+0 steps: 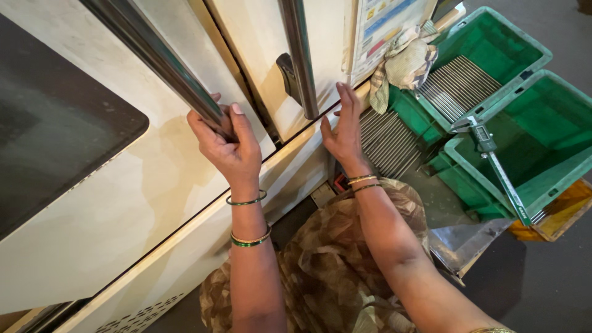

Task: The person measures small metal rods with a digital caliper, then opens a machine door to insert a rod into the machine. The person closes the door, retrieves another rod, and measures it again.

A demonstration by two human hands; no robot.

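Two hands meet a cream cabinet door: the left hand is clenched around the lower end of a long steel bar handle slanting from upper left to lower right, while the right hand presses flat, fingers released, beside a second handle.

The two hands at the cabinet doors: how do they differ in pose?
The left hand is curled shut around the long steel door handle, while the right hand is open and flat, fingers straight. The left grips a bar; the right holds nothing, lying against the cream door edge below the second handle. Both wrists wear bangles.
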